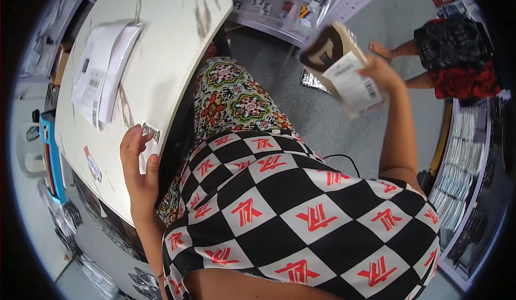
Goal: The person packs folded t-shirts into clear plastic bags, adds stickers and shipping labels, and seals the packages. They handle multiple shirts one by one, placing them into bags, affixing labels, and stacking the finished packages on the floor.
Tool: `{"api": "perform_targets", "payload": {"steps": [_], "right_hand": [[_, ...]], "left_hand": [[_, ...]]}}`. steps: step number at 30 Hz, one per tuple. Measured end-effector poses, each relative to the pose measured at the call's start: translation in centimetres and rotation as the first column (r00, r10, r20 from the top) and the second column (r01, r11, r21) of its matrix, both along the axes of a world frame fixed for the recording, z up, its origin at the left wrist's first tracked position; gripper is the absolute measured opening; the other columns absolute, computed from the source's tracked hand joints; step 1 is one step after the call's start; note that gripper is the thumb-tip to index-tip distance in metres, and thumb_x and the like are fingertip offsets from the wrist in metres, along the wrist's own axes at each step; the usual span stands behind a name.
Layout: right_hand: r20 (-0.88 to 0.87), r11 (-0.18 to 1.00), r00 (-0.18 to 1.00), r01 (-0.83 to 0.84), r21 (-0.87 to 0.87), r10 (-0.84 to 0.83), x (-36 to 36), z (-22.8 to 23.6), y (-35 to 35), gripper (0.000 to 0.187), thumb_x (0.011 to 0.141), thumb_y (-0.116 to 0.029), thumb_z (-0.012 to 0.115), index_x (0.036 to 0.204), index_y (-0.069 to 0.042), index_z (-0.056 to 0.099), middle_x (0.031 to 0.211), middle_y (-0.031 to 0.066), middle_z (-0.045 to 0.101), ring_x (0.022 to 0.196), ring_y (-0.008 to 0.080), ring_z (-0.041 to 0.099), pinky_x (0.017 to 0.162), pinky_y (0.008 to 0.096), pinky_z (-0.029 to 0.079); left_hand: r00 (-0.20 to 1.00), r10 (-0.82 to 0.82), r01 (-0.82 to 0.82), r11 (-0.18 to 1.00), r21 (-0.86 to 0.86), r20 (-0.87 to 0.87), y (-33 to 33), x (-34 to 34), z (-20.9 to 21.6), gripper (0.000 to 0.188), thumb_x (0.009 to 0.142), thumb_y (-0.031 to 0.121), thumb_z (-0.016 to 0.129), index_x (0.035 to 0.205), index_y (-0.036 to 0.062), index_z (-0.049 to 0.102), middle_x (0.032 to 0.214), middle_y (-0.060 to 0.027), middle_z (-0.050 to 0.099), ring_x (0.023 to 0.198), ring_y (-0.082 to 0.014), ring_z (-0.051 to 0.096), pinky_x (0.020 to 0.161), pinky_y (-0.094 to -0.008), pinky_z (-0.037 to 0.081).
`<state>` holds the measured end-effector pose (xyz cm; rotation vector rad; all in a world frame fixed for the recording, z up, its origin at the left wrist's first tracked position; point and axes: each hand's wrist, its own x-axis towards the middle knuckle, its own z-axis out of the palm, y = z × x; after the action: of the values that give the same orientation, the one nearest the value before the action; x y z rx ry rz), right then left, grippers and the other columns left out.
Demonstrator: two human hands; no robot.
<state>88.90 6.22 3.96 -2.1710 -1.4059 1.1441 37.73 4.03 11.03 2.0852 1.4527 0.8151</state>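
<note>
My right hand (380, 73) is raised over the floor, gripping a clear plastic package (339, 66). Inside it shows something beige and dark brown, and a white label with a barcode covers part of the front. Over the near right edge of the white marbled table (161, 52) is my left hand (141, 163), fingers slightly curled and thumb apart. A small white printed slip or sticker (151, 132) shows behind its fingers; whether the hand touches it I cannot tell. Farther up the table lies a white mailer bag (105, 74) with a label.
Another person's legs (411, 50) in patterned shorts are at the upper right. Shelves of stacked plastic-wrapped packets (457, 163) line the right side. Clear drawers (269, 7) stand beyond the table, a blue-framed object (51, 157) to its left. A silvery packet (313, 80) shows below the held package.
</note>
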Motion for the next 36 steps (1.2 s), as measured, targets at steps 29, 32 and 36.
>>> {"api": "perform_targets", "payload": {"steps": [29,32,36], "right_hand": [[-0.102,0.632,0.644,0.686,-0.36,-0.758,3.7,-29.4,-26.3,0.03,0.07,-0.011,0.059,0.098,-0.002,0.052,0.084,0.0107,0.059,0.075,0.0218,0.056,0.066,0.0322,0.043],[0.178,0.656,0.748,0.651,-0.382,-0.639,2.4,-29.5,-25.9,0.044,0.07,-0.005,0.057,0.111,-0.003,0.044,0.098,0.0169,0.054,0.088,0.0266,0.054,0.077,0.0336,0.042],[0.533,0.621,0.726,0.67,-0.408,-0.434,0.7,-30.1,-24.5,0.046,0.076,-0.014,0.047,0.12,-0.014,0.037,0.117,0.0194,0.041,0.106,0.0314,0.043,0.087,0.038,0.036]], "left_hand": [[0.977,-0.095,0.045,0.967,-0.251,-0.19,7.4,0.6,3.1,0.037,0.084,0.014,0.045,0.118,0.0033,0.037,0.111,-0.013,0.045,0.092,-0.0186,0.049,0.083,-0.0288,0.037],[0.979,-0.061,0.007,0.963,-0.268,-0.193,7.2,-0.3,2.6,0.037,0.084,0.015,0.045,0.118,0.0033,0.037,0.111,-0.0129,0.045,0.092,-0.0183,0.049,0.084,-0.0288,0.037],[0.971,0.005,-0.068,0.964,-0.258,-0.24,6.7,-2.9,2.4,0.036,0.084,0.015,0.044,0.118,0.0032,0.038,0.111,-0.0126,0.045,0.091,-0.0181,0.05,0.083,-0.0287,0.037]]}}
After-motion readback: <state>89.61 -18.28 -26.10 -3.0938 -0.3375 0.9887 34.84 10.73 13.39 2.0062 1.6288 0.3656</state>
